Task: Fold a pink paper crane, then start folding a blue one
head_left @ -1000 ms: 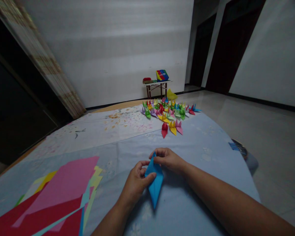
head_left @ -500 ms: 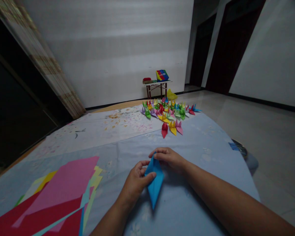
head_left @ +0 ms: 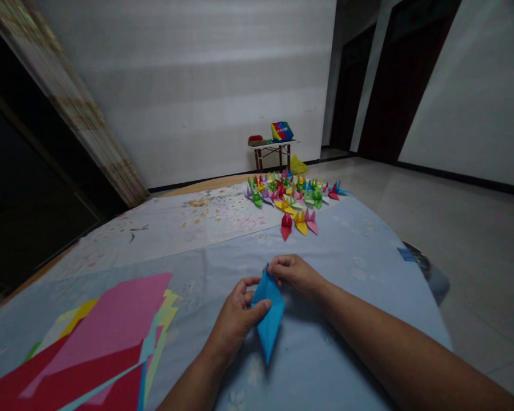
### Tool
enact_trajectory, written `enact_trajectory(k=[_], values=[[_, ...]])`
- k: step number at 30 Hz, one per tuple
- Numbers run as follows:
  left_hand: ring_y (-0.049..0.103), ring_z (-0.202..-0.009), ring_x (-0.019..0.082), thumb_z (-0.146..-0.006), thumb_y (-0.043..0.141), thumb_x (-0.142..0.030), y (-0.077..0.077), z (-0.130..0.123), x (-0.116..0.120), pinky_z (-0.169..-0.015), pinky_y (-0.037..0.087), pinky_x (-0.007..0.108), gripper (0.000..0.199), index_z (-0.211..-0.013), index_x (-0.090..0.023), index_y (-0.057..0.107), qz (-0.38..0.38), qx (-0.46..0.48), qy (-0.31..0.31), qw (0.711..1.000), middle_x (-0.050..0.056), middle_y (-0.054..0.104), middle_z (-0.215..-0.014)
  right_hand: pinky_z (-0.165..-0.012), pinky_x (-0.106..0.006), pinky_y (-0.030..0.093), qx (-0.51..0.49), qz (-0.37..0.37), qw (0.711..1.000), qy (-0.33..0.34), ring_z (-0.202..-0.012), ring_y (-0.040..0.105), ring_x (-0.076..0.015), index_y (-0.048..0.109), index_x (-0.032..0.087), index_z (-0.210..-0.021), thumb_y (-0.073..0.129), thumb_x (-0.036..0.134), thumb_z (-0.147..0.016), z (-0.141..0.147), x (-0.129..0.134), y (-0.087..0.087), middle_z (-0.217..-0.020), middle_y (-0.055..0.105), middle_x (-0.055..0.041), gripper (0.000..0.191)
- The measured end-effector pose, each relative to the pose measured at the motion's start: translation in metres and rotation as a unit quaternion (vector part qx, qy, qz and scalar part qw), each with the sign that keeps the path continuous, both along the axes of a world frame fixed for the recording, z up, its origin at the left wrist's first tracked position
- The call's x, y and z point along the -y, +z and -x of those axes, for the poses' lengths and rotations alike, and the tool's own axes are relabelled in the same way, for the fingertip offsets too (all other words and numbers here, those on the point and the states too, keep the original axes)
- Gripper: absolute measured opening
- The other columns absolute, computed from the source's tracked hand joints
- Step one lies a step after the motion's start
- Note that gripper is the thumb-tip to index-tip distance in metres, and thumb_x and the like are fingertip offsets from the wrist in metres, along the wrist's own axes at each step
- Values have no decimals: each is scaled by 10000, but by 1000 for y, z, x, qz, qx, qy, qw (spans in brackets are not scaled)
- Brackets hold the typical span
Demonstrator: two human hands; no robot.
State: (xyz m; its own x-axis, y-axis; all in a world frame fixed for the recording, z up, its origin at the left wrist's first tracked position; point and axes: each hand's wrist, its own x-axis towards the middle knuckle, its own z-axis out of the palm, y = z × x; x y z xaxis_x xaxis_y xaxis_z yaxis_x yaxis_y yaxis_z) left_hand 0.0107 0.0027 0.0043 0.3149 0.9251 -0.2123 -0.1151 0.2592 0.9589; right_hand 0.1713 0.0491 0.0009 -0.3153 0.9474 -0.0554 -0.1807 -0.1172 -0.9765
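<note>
A folded blue paper (head_left: 270, 321), shaped like a long diamond, is held over the pale blue tablecloth (head_left: 342, 268). My left hand (head_left: 242, 305) grips its left edge, with the thumb lying across the front face. At its top point my right hand (head_left: 292, 270) pinches the paper between thumb and fingers. Beyond my hands stand a red folded crane (head_left: 286, 226), a yellow one (head_left: 300, 222) and a pink one (head_left: 311, 221) close together.
Many coloured paper cranes (head_left: 280, 190) crowd the table's far side. Loose coloured sheets (head_left: 124, 319) overlap at the near left. A small stand (head_left: 274, 145) bearing a colourful box (head_left: 281, 131) is by the wall. A stool (head_left: 432, 279) is beyond the right table edge.
My right hand's fingers have drawn back slightly to the right at the paper's top, so the tip now shows. My left hand and the blue paper are nearly unmoved.
</note>
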Motion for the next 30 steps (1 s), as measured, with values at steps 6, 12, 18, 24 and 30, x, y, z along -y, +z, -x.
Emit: enact_trajectory(k=[6,12,18,24,30], values=[[566,-576,113,-681,687,-276,2,0,4,-522,420,188,635,-1258,-229,426,-110,-29,-11,993,10,650,-771,-449,-201,304,-16,19,1000,-6,-413,410,-63,530,137,-554,638,332,-623,2,1,-1,-448,479,45,233],[587,-876,207,-659,700,-238,-2,-1,3,-721,459,250,455,-1102,-199,599,-115,-39,6,993,74,634,-1073,-445,-200,281,-26,23,999,7,-408,397,-57,516,136,-534,634,339,-635,1,1,-3,-437,468,48,255],[603,-798,187,-637,719,-250,0,-1,3,-670,464,241,514,-1126,-185,572,-87,-25,-6,996,83,652,-1034,-455,-203,281,-29,24,999,12,-416,396,-56,519,134,-540,642,363,-639,1,1,-3,-447,470,47,278],[599,-781,177,-631,721,-275,-1,0,2,-660,453,243,559,-1149,-168,540,-68,-20,-19,997,83,652,-1011,-438,-200,277,-24,18,1000,10,-399,384,-53,483,140,-503,628,372,-642,1,1,-4,-430,458,48,307],[584,-771,163,-632,720,-284,-1,-1,3,-659,448,240,556,-1138,-168,522,-68,-9,-22,997,76,642,-998,-441,-203,303,9,10,1000,2,-400,415,-62,507,137,-518,602,409,-669,0,0,-2,-438,477,40,325]])
